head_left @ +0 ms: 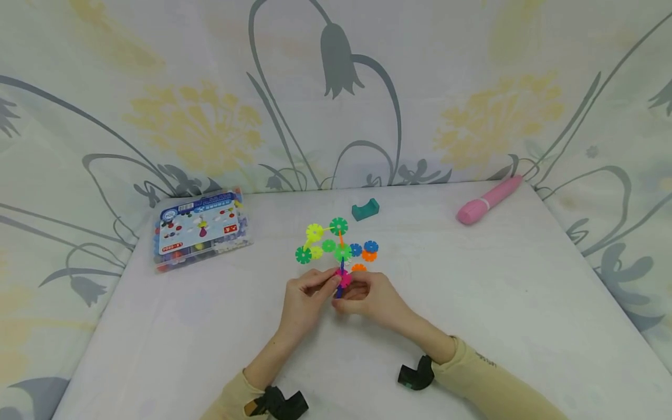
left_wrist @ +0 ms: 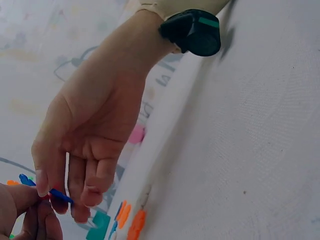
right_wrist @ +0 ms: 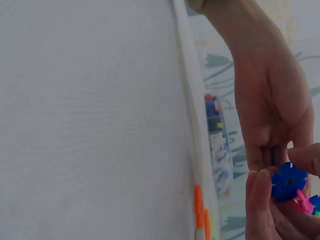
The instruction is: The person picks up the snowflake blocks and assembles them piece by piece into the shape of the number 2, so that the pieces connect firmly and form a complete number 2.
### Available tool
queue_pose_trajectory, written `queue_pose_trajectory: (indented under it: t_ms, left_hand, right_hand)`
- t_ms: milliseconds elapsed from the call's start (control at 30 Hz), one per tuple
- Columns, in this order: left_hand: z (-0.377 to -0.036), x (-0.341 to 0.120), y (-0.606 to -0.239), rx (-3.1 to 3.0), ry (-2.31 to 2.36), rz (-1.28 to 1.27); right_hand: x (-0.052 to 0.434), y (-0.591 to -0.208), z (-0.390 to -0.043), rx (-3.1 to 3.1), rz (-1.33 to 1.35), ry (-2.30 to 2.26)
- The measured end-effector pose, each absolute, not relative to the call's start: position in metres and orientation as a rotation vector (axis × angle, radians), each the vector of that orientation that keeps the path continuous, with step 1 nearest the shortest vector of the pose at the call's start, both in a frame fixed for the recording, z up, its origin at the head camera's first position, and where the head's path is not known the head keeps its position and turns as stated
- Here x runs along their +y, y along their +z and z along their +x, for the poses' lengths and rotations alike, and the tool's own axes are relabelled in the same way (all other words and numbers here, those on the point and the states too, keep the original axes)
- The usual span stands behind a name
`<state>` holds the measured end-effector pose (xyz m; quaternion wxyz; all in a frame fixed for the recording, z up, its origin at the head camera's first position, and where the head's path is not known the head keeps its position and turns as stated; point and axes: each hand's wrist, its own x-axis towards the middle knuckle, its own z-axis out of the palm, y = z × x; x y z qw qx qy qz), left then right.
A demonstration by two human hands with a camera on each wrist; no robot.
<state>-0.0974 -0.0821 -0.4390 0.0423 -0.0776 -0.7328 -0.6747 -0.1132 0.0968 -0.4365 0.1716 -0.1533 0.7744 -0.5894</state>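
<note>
Several slotted plastic snowflake discs are joined in a chain of green (head_left: 343, 252), yellow (head_left: 315, 232), pink (head_left: 343, 280) and blue pieces. My left hand (head_left: 307, 297) pinches the pink and blue end of it between thumb and forefinger. From the other side my right hand (head_left: 375, 296) grips the same end, its fingertips against a blue disc (right_wrist: 290, 182). In the left wrist view that blue disc (left_wrist: 61, 195) appears edge-on between the fingers. Fingers partly hide where the discs meet. Loose blue (head_left: 371, 247) and orange discs (head_left: 370, 256) lie just beyond the right hand.
At the left back lies a clear plastic case (head_left: 202, 230) of coloured pieces with a printed label. A teal curved block (head_left: 365, 209) sits behind the discs. Toward the right back lies a pink wand-shaped object (head_left: 489, 199). Patterned cloth (head_left: 336, 140) hangs behind the white-covered table (head_left: 499, 291).
</note>
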Motion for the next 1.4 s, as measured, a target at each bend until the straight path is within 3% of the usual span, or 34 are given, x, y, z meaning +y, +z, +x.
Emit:
queue_pose_trajectory:
  t_ms: [267, 767, 1400]
  left_hand:
    - [-0.098, -0.084, -0.438, -2.226, -2.054, -0.254]
    - [-0.099, -0.086, -0.435, -2.286, -2.075, -0.373]
    - [-0.098, -0.086, -0.433, -2.271, -2.09, -0.485]
  right_hand:
    - [0.099, -0.441, -0.116, 2.18, -0.459, -1.686]
    - [0.096, -0.439, -0.111, 1.81, -0.258, -1.928]
    - [0.105, -0.431, -0.117, 1.841, -0.346, -1.811]
